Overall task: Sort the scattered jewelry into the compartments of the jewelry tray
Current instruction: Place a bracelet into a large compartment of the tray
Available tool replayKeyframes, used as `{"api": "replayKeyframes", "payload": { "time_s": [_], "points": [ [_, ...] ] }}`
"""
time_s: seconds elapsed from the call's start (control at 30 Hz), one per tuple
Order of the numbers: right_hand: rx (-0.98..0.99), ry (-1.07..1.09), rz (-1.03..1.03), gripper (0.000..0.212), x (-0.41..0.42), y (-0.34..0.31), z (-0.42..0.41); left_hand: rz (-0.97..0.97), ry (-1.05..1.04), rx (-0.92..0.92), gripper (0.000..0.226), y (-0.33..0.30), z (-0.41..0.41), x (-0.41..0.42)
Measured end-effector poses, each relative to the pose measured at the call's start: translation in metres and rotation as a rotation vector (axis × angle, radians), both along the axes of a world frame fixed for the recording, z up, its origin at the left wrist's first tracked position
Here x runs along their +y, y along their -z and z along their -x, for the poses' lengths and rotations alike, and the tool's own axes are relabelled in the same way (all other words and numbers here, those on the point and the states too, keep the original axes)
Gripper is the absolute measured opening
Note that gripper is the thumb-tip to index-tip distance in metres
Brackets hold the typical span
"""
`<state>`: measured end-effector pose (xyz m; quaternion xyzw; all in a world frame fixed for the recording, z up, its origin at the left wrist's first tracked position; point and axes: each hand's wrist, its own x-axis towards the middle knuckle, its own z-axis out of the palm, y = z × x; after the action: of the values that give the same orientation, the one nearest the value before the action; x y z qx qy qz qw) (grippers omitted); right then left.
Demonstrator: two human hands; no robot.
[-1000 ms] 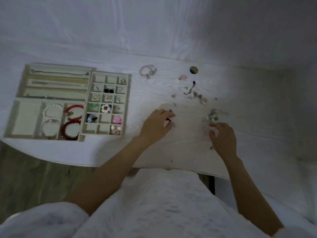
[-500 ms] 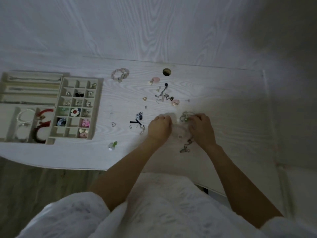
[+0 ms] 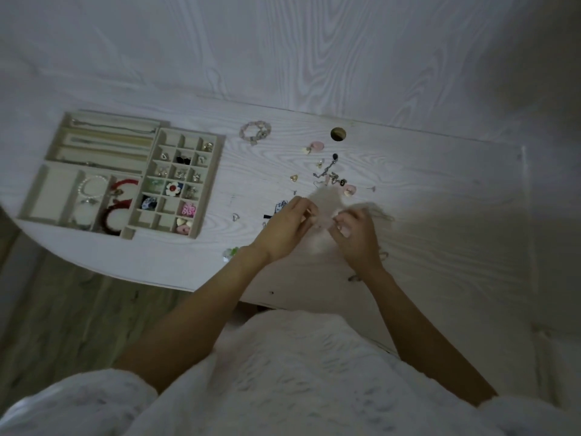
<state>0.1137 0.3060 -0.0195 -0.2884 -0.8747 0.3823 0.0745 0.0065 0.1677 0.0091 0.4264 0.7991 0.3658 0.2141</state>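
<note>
Two trays abutting at upper left of frame: a jewelry tray point(image 3: 210, 184) of small square cells, several holding earrings and charms, one a white flower piece point(image 3: 173, 188); beside it a long-slot tray point(image 3: 53, 180) with a pearl bracelet point(image 3: 91, 185) and red bracelets point(image 3: 121, 199). Scattered jewelry point(image 3: 331, 176) at upper centre of white table point(image 3: 440, 215), near a round cable hole point(image 3: 338, 134); beaded bracelet point(image 3: 255, 131) apart, further left. Left hand point(image 3: 287, 226) and right hand point(image 3: 355, 236) at centre, raised together, fingers curled, pinching a blurred, pale item point(image 3: 323, 220); identity not discernible. Green piece point(image 3: 232, 252) near table edge, partly hidden by left wrist.
</note>
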Motion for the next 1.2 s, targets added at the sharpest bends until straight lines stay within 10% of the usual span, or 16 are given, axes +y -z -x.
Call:
{"api": "replayKeyframes", "payload": {
  "time_s": [0.37,0.93,1.2],
  "points": [
    [0.096,0.16,0.797,0.01,-0.043,-0.098,0.06,-0.327,-0.394,-0.899,0.016,-0.056,0.039,-0.059],
    [-0.133,-0.25,0.879,0.019,-0.366,-0.045,0.295,-0.125,-0.797,-0.261,0.04,-0.002,0.198,-0.388],
    [-0.197,-0.369,0.277,0.027,-0.401,-0.026,0.364,0.248,-0.659,0.087,0.042,0.006,0.279,-0.424]
  ]
}}
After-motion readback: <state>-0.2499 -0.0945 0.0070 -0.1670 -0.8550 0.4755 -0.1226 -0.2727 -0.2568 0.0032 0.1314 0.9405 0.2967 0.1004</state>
